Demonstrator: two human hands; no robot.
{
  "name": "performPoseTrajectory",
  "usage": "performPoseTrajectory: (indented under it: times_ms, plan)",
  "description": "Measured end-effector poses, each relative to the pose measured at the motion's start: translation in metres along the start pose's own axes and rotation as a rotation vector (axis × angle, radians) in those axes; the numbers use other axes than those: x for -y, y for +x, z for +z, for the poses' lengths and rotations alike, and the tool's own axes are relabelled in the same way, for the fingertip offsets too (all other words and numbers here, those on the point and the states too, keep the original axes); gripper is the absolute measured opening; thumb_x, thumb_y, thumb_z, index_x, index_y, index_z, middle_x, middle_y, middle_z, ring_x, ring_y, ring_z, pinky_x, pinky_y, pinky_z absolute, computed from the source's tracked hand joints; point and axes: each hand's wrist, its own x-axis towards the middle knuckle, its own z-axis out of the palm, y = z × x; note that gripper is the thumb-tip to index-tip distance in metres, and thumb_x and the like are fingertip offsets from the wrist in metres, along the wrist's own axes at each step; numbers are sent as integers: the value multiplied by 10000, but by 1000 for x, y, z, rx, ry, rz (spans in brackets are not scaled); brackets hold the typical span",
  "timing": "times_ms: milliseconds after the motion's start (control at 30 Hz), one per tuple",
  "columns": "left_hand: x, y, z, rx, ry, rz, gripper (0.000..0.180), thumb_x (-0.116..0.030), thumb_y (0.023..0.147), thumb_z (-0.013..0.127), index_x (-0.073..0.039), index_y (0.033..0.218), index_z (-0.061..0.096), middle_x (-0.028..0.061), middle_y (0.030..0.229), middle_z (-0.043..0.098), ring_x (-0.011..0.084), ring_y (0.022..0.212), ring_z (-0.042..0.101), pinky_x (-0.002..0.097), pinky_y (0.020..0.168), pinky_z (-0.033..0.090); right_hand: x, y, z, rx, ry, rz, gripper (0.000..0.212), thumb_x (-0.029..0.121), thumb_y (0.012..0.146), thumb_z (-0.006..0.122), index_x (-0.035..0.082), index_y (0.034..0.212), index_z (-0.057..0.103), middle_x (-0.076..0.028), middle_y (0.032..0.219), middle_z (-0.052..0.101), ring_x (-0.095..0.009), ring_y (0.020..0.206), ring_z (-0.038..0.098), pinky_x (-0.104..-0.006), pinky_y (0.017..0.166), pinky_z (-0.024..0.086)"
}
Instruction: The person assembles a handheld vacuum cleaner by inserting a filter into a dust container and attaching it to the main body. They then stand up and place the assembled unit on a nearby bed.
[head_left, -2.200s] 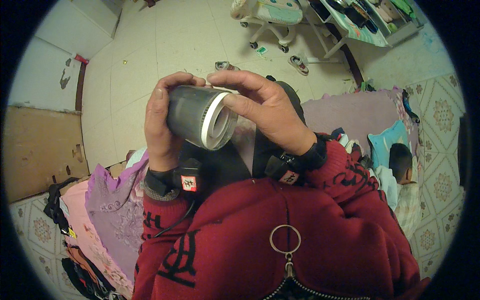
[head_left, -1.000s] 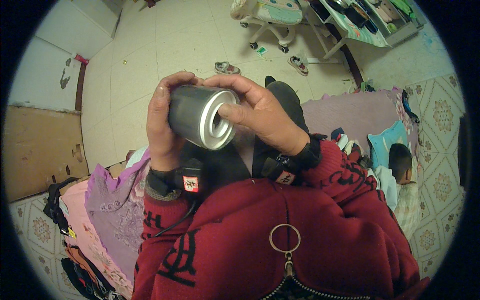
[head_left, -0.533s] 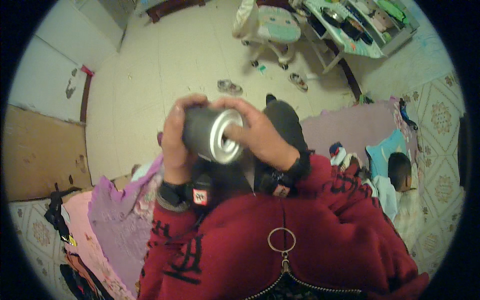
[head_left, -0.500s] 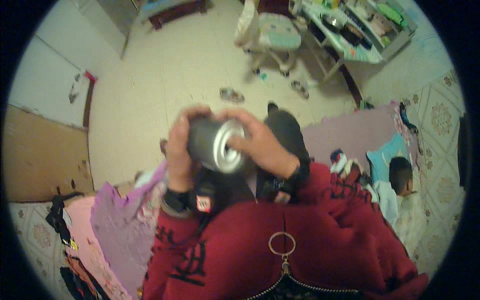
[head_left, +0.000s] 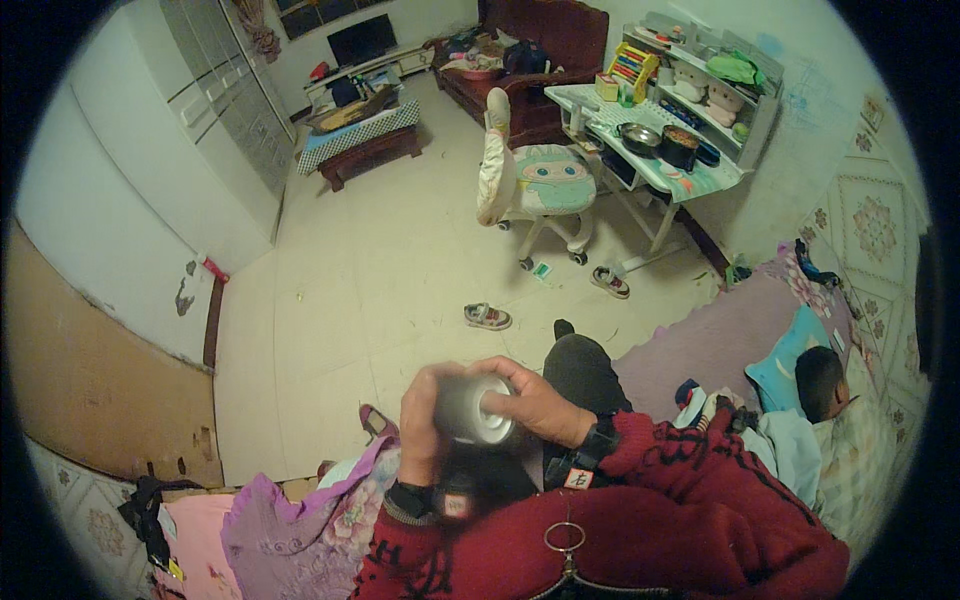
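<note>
Between my two hands, in front of my lap, is a blurred grey can (head_left: 464, 410) lying on its side, its silvery round end facing right. My left hand (head_left: 421, 415) wraps around the can's left side. The right hand (head_left: 545, 408) curls over the top, with its thumb pressed against the silvery end. Motion smears the can's surface, and the left fingertips are hidden behind it. Dark bands circle both wrists below the red sleeves.
A bed with purple bedding (head_left: 690, 350) lies to my right, where a person (head_left: 822, 385) rests on a blue pillow. Ahead are shoes (head_left: 488, 316), a swivel chair (head_left: 552, 180) and a desk with pots (head_left: 640, 139). A low table (head_left: 365, 145) stands farther back.
The view has tilted up, so more of the far room shows and my hands sit lower in the picture. Both hands still hold the can.
</note>
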Motion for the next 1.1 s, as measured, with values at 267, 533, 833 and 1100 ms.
performPoseTrajectory:
  times_ms: [267, 533, 833, 1100]
  plan:
    - [0, 1, 3, 2, -125, 63, 437, -397, 932, 390, -6, 994, 578, 92, 953, 600, 164, 869, 554, 286, 784, 440, 4, -2, -3, 62, -6, -69, 536, 208, 832, 645, 58, 1292, 414, -58, 1189, 506, -139, 1096, 482, -287, 932, 411]
    - [3, 7, 2, -79, -216, 120, 407, -363, 951, 388, -10, 1061, 556, 92, 1018, 588, 180, 944, 558, 316, 857, 441, 14, -11, -3, 35, -643, -359, 1072, 276, 578, 838, 52, 1404, 192, -158, 1363, 372, -255, 1270, 370, -349, 1051, 290]
    - [5, 4, 13, -30, -270, -44, 398, -289, 969, 347, 44, 1066, 541, 117, 988, 604, 165, 901, 580, 289, 817, 465, 21, -13, 3, -41, -682, -520, 847, 150, 575, 775, 72, 1300, 344, -144, 1238, 477, -309, 1155, 477, -365, 981, 379]
    - [6, 4, 11, 42, -185, 37, 322, -227, 958, 388, 34, 1078, 534, 98, 971, 617, 139, 847, 603, 251, 757, 494, 25, -9, -3, -1, -818, -688, 803, 79, 567, 754, 65, 1284, 393, -117, 1260, 481, -282, 1193, 450, -355, 1005, 353]
